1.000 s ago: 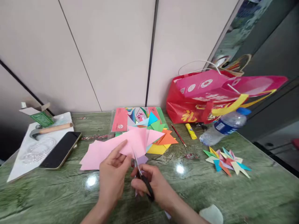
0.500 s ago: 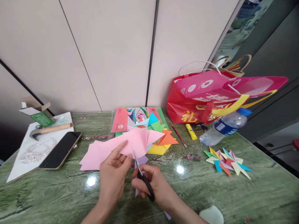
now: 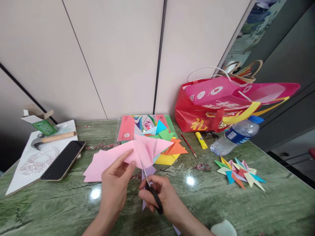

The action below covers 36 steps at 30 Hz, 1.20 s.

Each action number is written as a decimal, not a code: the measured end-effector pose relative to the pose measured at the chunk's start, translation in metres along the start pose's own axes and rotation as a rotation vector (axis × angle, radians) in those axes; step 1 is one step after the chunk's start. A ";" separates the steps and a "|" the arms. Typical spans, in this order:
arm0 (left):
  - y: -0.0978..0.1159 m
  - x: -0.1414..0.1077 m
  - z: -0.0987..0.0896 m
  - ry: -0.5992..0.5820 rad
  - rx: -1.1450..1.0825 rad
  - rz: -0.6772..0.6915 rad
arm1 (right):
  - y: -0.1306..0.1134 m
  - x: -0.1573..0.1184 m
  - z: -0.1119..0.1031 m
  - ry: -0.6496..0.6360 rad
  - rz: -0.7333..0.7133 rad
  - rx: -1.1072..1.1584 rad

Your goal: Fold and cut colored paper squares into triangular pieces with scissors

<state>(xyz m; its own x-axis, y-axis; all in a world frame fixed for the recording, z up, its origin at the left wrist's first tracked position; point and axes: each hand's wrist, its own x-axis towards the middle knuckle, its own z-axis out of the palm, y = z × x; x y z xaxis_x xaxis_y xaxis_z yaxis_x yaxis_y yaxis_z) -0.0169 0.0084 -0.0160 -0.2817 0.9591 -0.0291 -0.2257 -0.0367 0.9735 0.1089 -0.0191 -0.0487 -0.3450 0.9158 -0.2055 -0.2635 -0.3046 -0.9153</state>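
Pinched between the thumb and fingers of my left hand (image 3: 116, 178) is a creased sheet of pink paper (image 3: 129, 152). My right hand (image 3: 158, 193) grips a pair of scissors (image 3: 154, 195) with black handles, and the blades reach up into the lower edge of the pink paper. To the left lie more pink paper pieces (image 3: 94, 165), partly overlapped by the held sheet. Behind the paper sit folded orange (image 3: 176, 146), yellow (image 3: 168, 159) and green (image 3: 165, 134) pieces. Purple paper (image 3: 149, 171) shows below the blades, partly hidden by my right hand.
Right of my hands are finished paper stars (image 3: 240, 170), a water bottle (image 3: 236, 136), a glue stick (image 3: 201, 140) and a pencil (image 3: 188, 144). A red bag (image 3: 189, 111) stands behind. At left are a phone (image 3: 64, 160), a hammer (image 3: 54, 139) and a bracelet (image 3: 39, 160).
The scissor blades have cut further into the pink paper, whose right part now folds up apart from the left. My left hand has shifted slightly left.
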 end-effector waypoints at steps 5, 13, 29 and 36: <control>0.002 0.002 -0.004 -0.076 0.076 0.035 | 0.000 0.000 0.000 -0.002 0.003 -0.017; 0.005 0.006 -0.007 -0.165 0.229 0.097 | 0.000 0.000 -0.001 0.001 0.014 -0.021; 0.011 0.002 -0.002 -0.193 0.326 0.099 | -0.001 -0.002 0.001 -0.047 0.032 0.019; 0.011 -0.005 0.004 -0.135 0.354 0.142 | -0.004 -0.002 0.001 -0.071 0.011 0.091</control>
<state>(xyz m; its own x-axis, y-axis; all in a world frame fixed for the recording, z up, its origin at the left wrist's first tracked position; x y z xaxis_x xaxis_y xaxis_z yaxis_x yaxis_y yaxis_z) -0.0143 0.0047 -0.0043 -0.1565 0.9805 0.1185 0.1481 -0.0953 0.9844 0.1096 -0.0200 -0.0441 -0.4103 0.8924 -0.1878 -0.3386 -0.3403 -0.8772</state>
